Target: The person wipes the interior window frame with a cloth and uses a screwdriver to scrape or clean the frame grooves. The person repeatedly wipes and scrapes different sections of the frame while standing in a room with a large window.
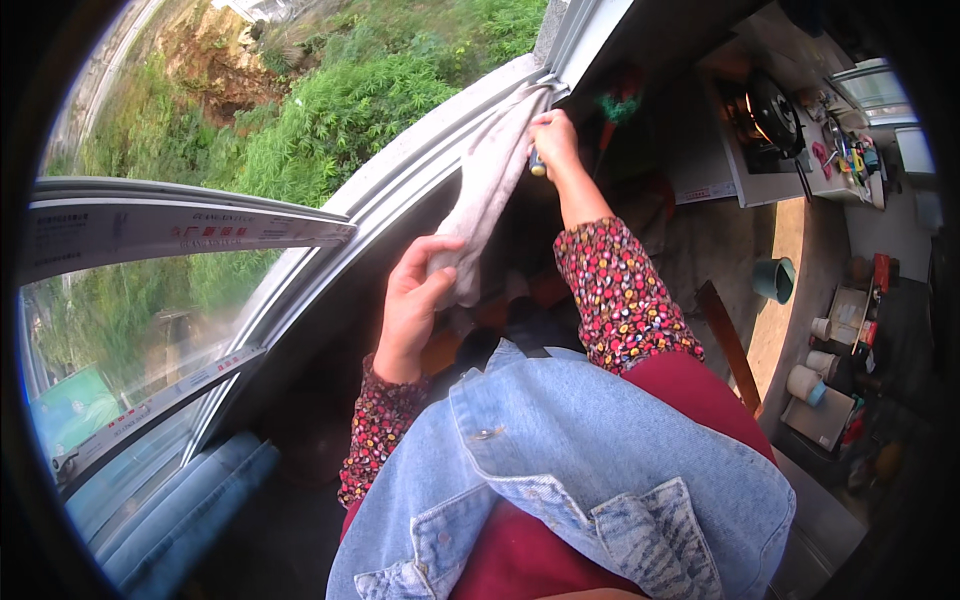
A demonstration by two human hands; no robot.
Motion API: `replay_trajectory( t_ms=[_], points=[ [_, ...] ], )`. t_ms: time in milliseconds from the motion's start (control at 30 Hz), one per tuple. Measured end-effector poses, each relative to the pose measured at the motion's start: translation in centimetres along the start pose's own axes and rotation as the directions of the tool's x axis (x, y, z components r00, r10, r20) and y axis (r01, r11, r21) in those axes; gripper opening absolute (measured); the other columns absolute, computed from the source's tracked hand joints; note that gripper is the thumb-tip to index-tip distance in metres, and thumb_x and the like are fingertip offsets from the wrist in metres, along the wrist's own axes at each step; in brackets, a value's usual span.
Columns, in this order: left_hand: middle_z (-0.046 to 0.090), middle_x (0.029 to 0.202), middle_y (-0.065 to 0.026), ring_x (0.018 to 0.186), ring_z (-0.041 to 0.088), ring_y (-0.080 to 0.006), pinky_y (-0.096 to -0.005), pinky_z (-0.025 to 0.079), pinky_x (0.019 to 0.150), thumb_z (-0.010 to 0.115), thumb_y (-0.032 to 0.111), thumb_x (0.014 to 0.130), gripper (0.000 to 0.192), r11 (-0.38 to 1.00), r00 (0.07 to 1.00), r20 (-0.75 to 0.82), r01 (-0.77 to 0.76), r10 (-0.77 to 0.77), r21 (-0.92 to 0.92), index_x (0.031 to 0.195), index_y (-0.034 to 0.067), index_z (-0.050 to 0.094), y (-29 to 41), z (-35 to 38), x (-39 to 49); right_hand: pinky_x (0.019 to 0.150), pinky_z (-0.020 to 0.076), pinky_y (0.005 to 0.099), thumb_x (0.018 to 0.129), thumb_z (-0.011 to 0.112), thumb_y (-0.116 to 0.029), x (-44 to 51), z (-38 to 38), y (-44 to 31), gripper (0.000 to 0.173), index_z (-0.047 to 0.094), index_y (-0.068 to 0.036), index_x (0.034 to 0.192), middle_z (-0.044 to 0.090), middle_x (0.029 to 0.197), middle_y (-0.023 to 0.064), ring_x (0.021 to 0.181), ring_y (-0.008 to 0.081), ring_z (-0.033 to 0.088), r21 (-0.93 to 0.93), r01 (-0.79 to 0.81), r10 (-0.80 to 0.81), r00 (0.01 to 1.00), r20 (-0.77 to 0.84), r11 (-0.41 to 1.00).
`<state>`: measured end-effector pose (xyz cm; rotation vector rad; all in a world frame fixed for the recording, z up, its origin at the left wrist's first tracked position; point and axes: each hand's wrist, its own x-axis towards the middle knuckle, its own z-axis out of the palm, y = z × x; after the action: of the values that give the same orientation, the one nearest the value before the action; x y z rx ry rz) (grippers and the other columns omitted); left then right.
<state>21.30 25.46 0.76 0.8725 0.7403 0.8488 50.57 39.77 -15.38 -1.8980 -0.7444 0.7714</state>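
Observation:
A pale pinkish-white cloth point(491, 184) stretches from the corner of the window track point(420, 199) down towards me. My left hand point(411, 300) grips its lower end between thumb and fingers. Near the cloth's upper end, my right hand point(556, 142) is closed around a tool handle point(537, 163), dark with a yellowish butt. The tool's working end is hidden by the hand and cloth, so its kind cannot be told. The cloth's top lies in the track, against the upright window frame point(581, 52).
A sliding window sash point(187, 229) with printed protective film stands at left; green shrubs point(360, 105) grow outside. Blue fabric point(195, 517) lies below the window. At right are a counter with a black wok point(772, 112), a grey-green bucket point(774, 280) and several containers point(806, 384).

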Motion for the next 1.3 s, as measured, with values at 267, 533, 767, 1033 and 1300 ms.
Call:
replay_trajectory(
  t_ms=[267, 533, 767, 1033, 1300],
  points=[
    [0.061, 0.123, -0.0067, 0.116, 0.055, -0.0153, -0.0302, 0.040, 0.104, 0.056, -0.003, 0.089, 0.031, 0.999, 0.999, -0.025, 0.025, -0.026, -0.044, 0.119, 0.002, 0.060, -2.0, 1.3, 0.8, 0.083, 0.0543, 0.0429, 0.087, 0.053, -0.013, 1.3, 0.0, -6.4, 0.032, 0.066, 0.006, 0.108, 0.066, 0.107, 0.0297, 0.103, 0.0399, 0.066, -0.680, 0.114, 0.113, 0.953, 0.280, 0.724],
    [0.061, 0.122, -0.0080, 0.115, 0.056, -0.0154, -0.0305, 0.042, 0.101, 0.063, 0.002, 0.088, 0.031, 0.995, 0.998, 0.008, 0.070, -0.070, -0.065, 0.118, 0.002, 0.060, 0.7, -0.9, -3.3, 0.086, 0.0520, 0.0456, 0.091, 0.052, -0.024, -9.7, 0.5, -8.9, 0.035, 0.069, 0.003, 0.106, 0.067, 0.102, 0.0297, 0.104, 0.0414, 0.065, -0.536, 0.388, -0.037, 0.833, 0.551, 0.750],
    [0.061, 0.117, -0.0057, 0.110, 0.057, -0.0139, -0.0293, 0.045, 0.098, 0.067, 0.005, 0.088, 0.031, 0.997, 0.997, 0.050, 0.066, -0.064, -0.035, 0.118, 0.002, 0.061, 0.3, -2.3, -7.2, 0.083, 0.0523, 0.0459, 0.088, 0.053, -0.022, -15.9, 8.7, -5.8, 0.028, 0.065, -0.001, 0.103, 0.067, 0.099, 0.0268, 0.092, 0.0402, 0.067, -0.281, 0.697, -0.081, 0.438, 0.895, 0.660],
    [0.062, 0.118, -0.0083, 0.110, 0.059, -0.0168, -0.0305, 0.046, 0.096, 0.067, 0.005, 0.088, 0.031, 0.997, 0.999, -0.024, -0.044, 0.043, -0.062, 0.119, 0.001, 0.061, 1.6, -5.5, -12.8, 0.034, 0.0423, 0.0271, 0.085, 0.056, 0.001, -18.7, 3.6, -7.3, 0.014, 0.057, -0.005, 0.097, 0.059, 0.079, 0.0063, 0.052, 0.0113, 0.056, 0.035, -0.220, 0.070, 0.452, 0.889, 0.975],
    [0.060, 0.120, -0.0074, 0.110, 0.058, -0.0146, -0.0292, 0.046, 0.096, 0.064, 0.003, 0.091, 0.031, 0.979, 0.978, -0.150, -0.163, 0.144, -0.122, 0.121, 0.002, 0.059, 0.8, -5.1, -11.4, 0.051, 0.0499, 0.0350, 0.085, 0.058, -0.005, -15.4, 7.4, -6.9, 0.013, 0.062, -0.002, 0.097, 0.064, 0.073, 0.0109, 0.053, 0.0183, 0.061, -0.278, 0.178, 0.089, 0.672, 0.735, 0.944]
  ],
)
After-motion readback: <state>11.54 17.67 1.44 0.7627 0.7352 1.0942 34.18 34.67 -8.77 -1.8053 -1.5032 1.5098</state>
